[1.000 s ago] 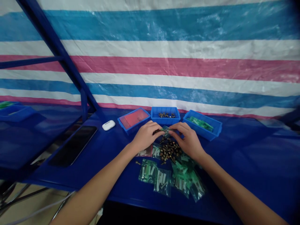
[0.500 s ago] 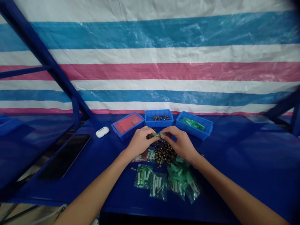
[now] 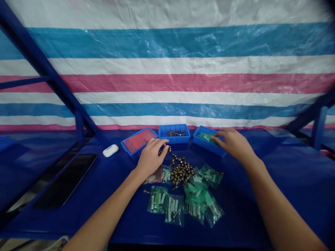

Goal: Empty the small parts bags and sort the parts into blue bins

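Observation:
My left hand [image 3: 152, 156] hovers above the table just in front of the red-filled bin, thumb and fingers apart. A few brass-coloured screws [image 3: 167, 150] show beside its fingertips. At the right bin [image 3: 209, 148], my right hand [image 3: 232, 142] reaches over the rim with thumb and fingers apart, close to the green plastic bags [image 3: 206, 136] inside. Between my forearms lies a pile of brass-coloured screws [image 3: 181, 171]. Nearer me are several clear and green bags [image 3: 175, 210] holding pale plugs and screws.
A middle blue bin [image 3: 175, 140] holds screws; a left blue bin [image 3: 133, 153] holds red sheets or bags. A white earphone case [image 3: 110, 150] and a black phone [image 3: 65, 181] lie to the left. A blue metal frame [image 3: 62, 92] and striped sheeting stand behind.
My hands have parted from the small green bag they both held. The right hand has moved right to the bin of green bags; the left has stayed near its place, fingers spread.

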The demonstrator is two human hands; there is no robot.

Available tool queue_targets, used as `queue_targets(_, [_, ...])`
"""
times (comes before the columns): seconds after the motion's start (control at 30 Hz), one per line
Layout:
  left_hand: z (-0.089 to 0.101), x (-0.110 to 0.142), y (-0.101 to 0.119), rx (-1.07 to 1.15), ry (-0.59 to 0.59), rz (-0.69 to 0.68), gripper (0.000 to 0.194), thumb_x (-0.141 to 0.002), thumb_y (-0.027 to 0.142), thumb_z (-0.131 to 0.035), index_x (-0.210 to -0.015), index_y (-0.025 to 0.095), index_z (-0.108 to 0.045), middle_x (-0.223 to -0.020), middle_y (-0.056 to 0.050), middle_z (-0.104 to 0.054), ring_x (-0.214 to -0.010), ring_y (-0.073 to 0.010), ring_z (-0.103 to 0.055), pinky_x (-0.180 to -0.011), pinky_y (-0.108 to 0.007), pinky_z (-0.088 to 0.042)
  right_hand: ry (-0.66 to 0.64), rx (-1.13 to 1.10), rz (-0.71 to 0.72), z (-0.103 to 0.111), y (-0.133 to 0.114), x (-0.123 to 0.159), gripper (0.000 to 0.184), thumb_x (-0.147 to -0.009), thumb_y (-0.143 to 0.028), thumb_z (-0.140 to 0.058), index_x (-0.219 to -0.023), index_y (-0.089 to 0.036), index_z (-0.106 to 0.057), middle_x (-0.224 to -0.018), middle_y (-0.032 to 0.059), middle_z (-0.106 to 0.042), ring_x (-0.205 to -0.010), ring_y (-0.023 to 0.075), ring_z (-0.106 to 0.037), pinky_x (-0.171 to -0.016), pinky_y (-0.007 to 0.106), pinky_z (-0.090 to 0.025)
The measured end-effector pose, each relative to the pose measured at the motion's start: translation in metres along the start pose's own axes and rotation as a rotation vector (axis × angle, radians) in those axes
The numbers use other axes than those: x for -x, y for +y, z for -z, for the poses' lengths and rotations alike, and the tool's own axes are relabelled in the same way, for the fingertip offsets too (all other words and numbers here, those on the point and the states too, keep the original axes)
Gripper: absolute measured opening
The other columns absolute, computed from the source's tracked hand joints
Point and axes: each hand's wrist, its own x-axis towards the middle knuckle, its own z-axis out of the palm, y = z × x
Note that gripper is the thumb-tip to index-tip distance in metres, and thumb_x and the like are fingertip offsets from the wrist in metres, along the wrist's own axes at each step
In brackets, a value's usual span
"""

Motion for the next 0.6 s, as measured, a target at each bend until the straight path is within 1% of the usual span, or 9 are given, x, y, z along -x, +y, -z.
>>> queue_targets(0.1, [0.001, 0.0, 0.0, -0.024, -0.016, -0.014, 0.023, -0.096, 0.029, -0.045, -0.112, 0.02, -0.06, -0.099, -0.005, -0.066, -0.098, -0.0206, -0.058, -0.093, -0.038, -0.044, 0.003, -0.036, -0.026, -0.004, 0.003, 0.0, 0.028, -0.093, -0.038, -0.049, -0.091, -0.019, -0.07, -0.088, 0.009, -0.069, -0.086, 0.0244, -0.062, -0.077, 0.036, -0.046])
queue_targets(0.17, [0.001, 0.0, 0.0, -0.035, -0.03, -0.018, 0.023, -0.097, 0.029, -0.045, -0.109, 0.02, -0.061, -0.1, -0.005, -0.066, -0.099, -0.0205, -0.058, -0.094, -0.038, -0.044, 0.087, -0.052, -0.039, 0.001, -0.003, -0.002, 0.03, -0.093, -0.038, -0.049, -0.091, -0.018, -0.07, -0.089, 0.0097, -0.069, -0.086, 0.0246, -0.061, -0.077, 0.036, -0.045])
queue_targets(0.23, [0.001, 0.0, -0.001, -0.042, -0.046, -0.019, 0.022, -0.097, 0.029, -0.044, -0.107, 0.02, -0.062, -0.1, -0.005, -0.067, -0.098, -0.0202, -0.058, -0.094, -0.038, -0.044, 0.058, -0.112, -0.011, 0.011, -0.013, -0.003, 0.028, -0.091, -0.039, -0.051, -0.088, -0.019, -0.07, -0.087, 0.0085, -0.068, -0.083, 0.0231, -0.061, -0.074, 0.035, -0.044])
queue_targets(0.27, [0.0, 0.0, -0.002, -0.044, -0.053, -0.021, 0.022, -0.097, 0.029, -0.044, -0.106, 0.02, -0.063, -0.099, -0.005, -0.067, -0.098, -0.0199, -0.059, -0.093, -0.038, -0.045, -0.037, -0.166, 0.016, 0.015, -0.018, -0.002, 0.026, -0.09, -0.039, -0.053, -0.087, -0.02, -0.07, -0.085, 0.0069, -0.068, -0.079, 0.0213, -0.061, -0.071, 0.033, -0.044])
queue_targets(0.33, [0.0, 0.0, -0.003, -0.048, -0.063, -0.028, 0.021, -0.097, 0.028, -0.045, -0.104, 0.02, -0.063, -0.098, -0.004, -0.067, -0.095, -0.0194, -0.059, -0.092, -0.037, -0.045, -0.37, -0.293, 0.062, 0.021, -0.029, 0.001, 0.021, -0.085, -0.039, -0.06, -0.091, -0.022, -0.07, -0.078, 0.0029, -0.067, -0.069, 0.0172, -0.06, -0.063, 0.029, -0.042])
queue_targets(0.4, [-0.001, 0.0, -0.003, -0.049, -0.064, -0.041, 0.02, -0.097, 0.027, -0.045, -0.101, 0.02, -0.064, -0.097, -0.004, -0.067, -0.094, -0.0189, -0.059, -0.092, -0.037, -0.045, -0.717, -0.354, 0.056, 0.02, -0.04, 0.006, 0.027, -0.077, -0.037, -0.068, -0.101, -0.022, -0.067, -0.075, 0.0008, -0.064, -0.064, 0.0154, -0.058, -0.057, 0.027, -0.04])
queue_targets(0.43, [-0.001, 0.0, -0.003, -0.05, -0.062, -0.047, 0.02, -0.096, 0.027, -0.046, -0.101, 0.02, -0.064, -0.096, -0.004, -0.067, -0.093, -0.0187, -0.059, -0.092, -0.037, -0.045, -0.839, -0.35, 0.039, 0.017, -0.045, 0.009, 0.034, -0.073, -0.034, -0.071, -0.104, -0.021, -0.066, -0.076, 0.0009, -0.063, -0.063, 0.0155, -0.057, -0.055, 0.027, -0.039])
queue_targets(0.5, [-0.001, 0.0, -0.003, -0.051, -0.06, -0.054, 0.019, -0.096, 0.027, -0.046, -0.1, 0.02, -0.064, -0.096, -0.004, -0.068, -0.093, -0.0187, -0.059, -0.092, -0.036, -0.045, -0.959, -0.311, 0.021, 0.011, -0.053, 0.012, 0.038, -0.068, -0.026, -0.074, -0.104, -0.02, -0.064, -0.081, 0.0029, -0.061, -0.067, 0.0169, -0.056, -0.055, 0.027, -0.037])
queue_targets(0.6, [-0.001, 0.0, -0.003, -0.051, -0.059, -0.057, 0.019, -0.096, 0.026, -0.047, -0.1, 0.02, -0.064, -0.095, -0.004, -0.068, -0.091, -0.0188, -0.059, -0.091, -0.037, -0.045, -0.955, -0.312, 0.082, 0.004, -0.058, 0.01, 0.021, -0.069, -0.02, -0.071, -0.089, -0.018, -0.066, -0.084, 0.0056, -0.058, -0.074, 0.019, -0.055, -0.06, 0.029, -0.038])
